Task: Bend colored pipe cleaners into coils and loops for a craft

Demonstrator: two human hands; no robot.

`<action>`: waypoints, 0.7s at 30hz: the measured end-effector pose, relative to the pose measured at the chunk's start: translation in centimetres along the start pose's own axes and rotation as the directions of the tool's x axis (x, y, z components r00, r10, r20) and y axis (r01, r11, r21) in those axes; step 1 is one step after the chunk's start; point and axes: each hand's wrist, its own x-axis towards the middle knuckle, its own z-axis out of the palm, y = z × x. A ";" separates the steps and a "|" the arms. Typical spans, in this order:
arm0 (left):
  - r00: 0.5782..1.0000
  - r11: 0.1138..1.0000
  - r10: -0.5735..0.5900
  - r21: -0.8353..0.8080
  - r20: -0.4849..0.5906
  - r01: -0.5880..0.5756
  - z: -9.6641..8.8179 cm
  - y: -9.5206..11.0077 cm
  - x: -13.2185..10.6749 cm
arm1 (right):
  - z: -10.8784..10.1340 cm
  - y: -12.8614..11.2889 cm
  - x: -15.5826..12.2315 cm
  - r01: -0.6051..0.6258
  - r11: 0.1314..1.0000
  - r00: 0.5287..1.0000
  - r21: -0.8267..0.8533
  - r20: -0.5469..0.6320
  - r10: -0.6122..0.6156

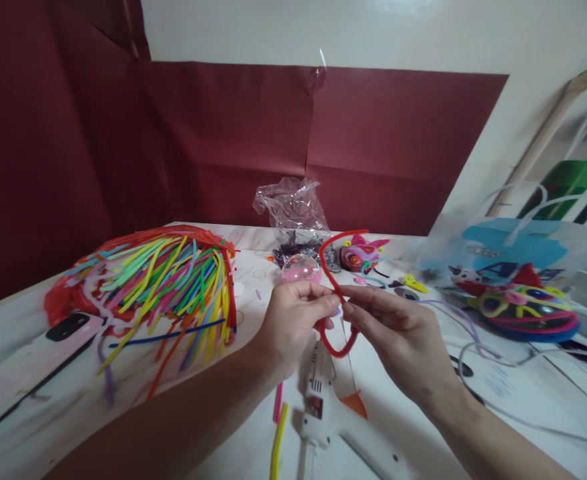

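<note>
A red pipe cleaner (327,263) is bent into a loop below my fingers, while its free end curves upward and to the right. My left hand (298,317) pinches it from the left between thumb and fingers. From the right, my right hand (398,333) pinches the same pipe cleaner close to the left fingertips. Under both hands lies a white glue gun (323,413) on the table. Just behind my left hand sits a clear plastic ball (301,269) with pink in its lower part.
Many coloured pipe cleaners (173,280) lie on a red bag at left, near a phone (38,373). Behind are a clear plastic bag (293,207) and a pink craft figure (362,253). A decorated ball (528,310), a cable (523,420) and a carrier bag (513,240) stand right.
</note>
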 end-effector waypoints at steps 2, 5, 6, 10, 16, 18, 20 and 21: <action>1.000 1.000 -0.003 0.009 -0.007 0.003 0.0 0.1 0.0 | 0.0 0.0 0.1 0.005 1.000 1.000 0.000 0.005 -0.005; 1.000 0.999 -0.003 0.032 -0.015 0.004 0.0 0.1 0.0 | 0.0 -0.1 0.1 0.043 0.999 0.999 -0.029 -0.004 -0.043; 1.000 0.999 -0.003 0.041 -0.017 0.003 0.0 0.1 0.0 | 0.0 -0.2 0.1 0.056 0.997 0.998 -0.044 -0.006 -0.057; 1.000 0.998 0.006 0.068 -0.027 -0.004 0.0 0.1 0.1 | 0.0 -0.4 0.0 0.065 0.993 0.998 -0.103 0.012 -0.065; 0.998 0.997 0.042 0.062 -0.042 -0.039 0.0 0.1 0.1 | 0.0 -0.5 -0.1 0.057 0.986 0.998 -0.158 0.047 -0.050; 0.998 0.996 0.047 0.077 -0.033 -0.044 -0.1 0.1 0.2 | 0.0 -0.4 -0.1 0.052 0.986 0.998 -0.161 0.049 -0.045; 0.998 0.995 0.055 0.090 -0.026 -0.053 -0.1 0.1 0.3 | -0.1 -0.4 -0.1 0.049 0.986 0.998 -0.162 0.056 -0.040; 0.998 0.994 0.058 0.094 -0.024 -0.056 -0.1 0.1 0.3 | -0.1 -0.4 -0.1 0.047 0.985 0.997 -0.164 0.060 -0.038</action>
